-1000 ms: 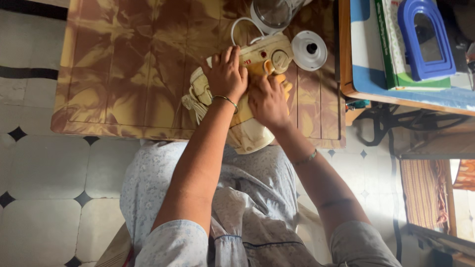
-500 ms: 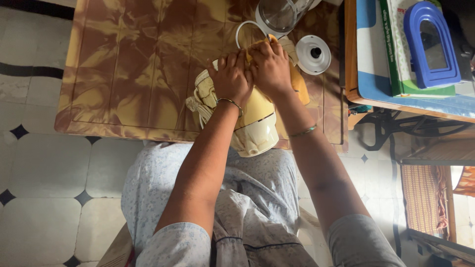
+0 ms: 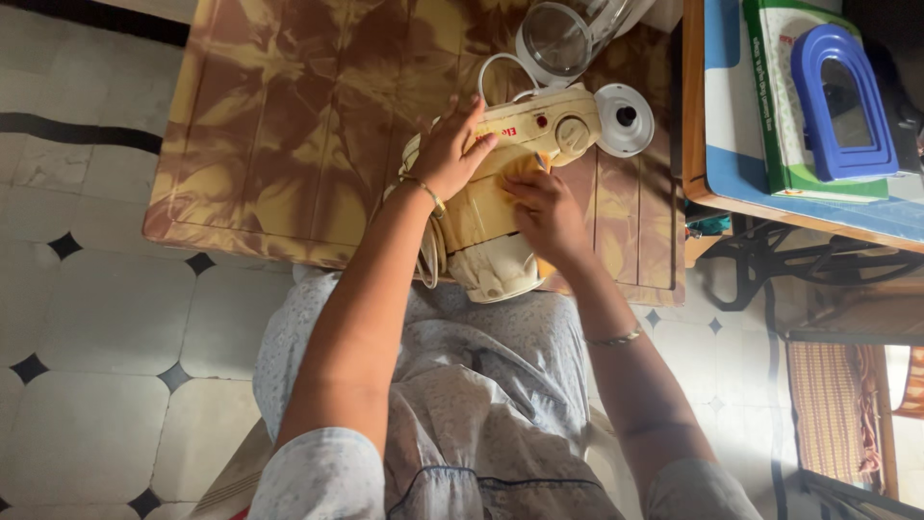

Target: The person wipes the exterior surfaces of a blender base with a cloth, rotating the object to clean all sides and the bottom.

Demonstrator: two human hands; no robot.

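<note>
Head view: left hand (image 3: 450, 154) lies spread on the mixer (image 3: 500, 197); right hand (image 3: 547, 212) presses what may be a yellow cloth (image 3: 520, 169) against it.

Cream mixer base (image 3: 500, 207) tipped on its side

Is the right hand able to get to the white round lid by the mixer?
Probably yes. The right hand rests on the cream mixer, and the white lid lies close beyond, with only bare table between.
</note>
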